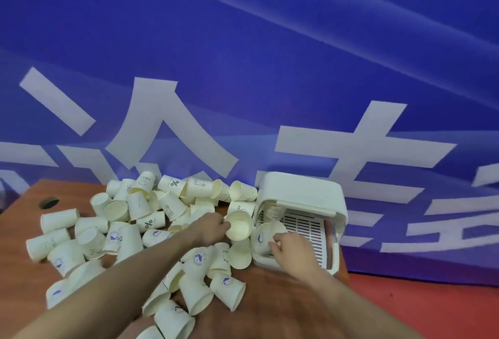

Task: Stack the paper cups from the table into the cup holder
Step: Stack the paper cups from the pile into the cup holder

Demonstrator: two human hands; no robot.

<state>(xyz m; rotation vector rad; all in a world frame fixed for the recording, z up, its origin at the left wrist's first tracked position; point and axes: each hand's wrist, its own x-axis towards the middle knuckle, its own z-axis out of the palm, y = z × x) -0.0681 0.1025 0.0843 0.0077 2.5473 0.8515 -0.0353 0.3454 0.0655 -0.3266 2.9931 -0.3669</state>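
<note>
Head view: your left hand (213, 226) pinches a paper cup (239, 228); just right, your right hand (290, 247) seemingly grips another cup (263, 238) at the cup holder (302, 198).

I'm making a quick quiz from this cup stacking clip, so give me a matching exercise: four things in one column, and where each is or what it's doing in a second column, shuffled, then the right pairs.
Column one:
1. left hand
2. right hand
3. cup holder
4. round hole

Column two:
A. in the wooden table top, far left
B. white, at the table's right edge, nested cups inside
C. grips a cup whose open mouth faces the camera
D. holds a cup with a blue logo at the holder's front

Pairs: 1-C, 2-D, 3-B, 4-A
</note>
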